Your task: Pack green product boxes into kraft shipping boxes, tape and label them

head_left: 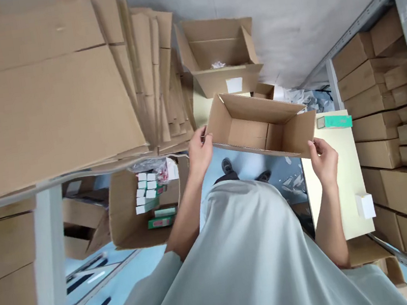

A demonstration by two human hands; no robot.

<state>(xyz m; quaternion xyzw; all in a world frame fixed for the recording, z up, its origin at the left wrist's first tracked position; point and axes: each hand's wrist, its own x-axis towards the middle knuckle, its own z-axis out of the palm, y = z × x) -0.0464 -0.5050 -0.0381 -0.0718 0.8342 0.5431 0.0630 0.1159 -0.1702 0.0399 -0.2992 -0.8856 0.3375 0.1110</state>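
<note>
An open, empty-looking cardboard box (252,132) hangs in the air in front of my body, tilted so that its inside faces me. My left hand (201,150) pinches its left end near the lower corner. At the opposite end, my right hand (323,159) grips the lower right corner between thumb and fingers. A larger open carton (228,76) with a white label and a bit of clear plastic inside stands just beyond the held box.
Flattened cardboard (46,110) leans at the left. Below it, a carton (122,211) holds small white and green boxes. A pale tabletop (339,167) at the right bears a green box (333,122) and a white box (365,205). Stacked cartons (375,128) fill the right shelf.
</note>
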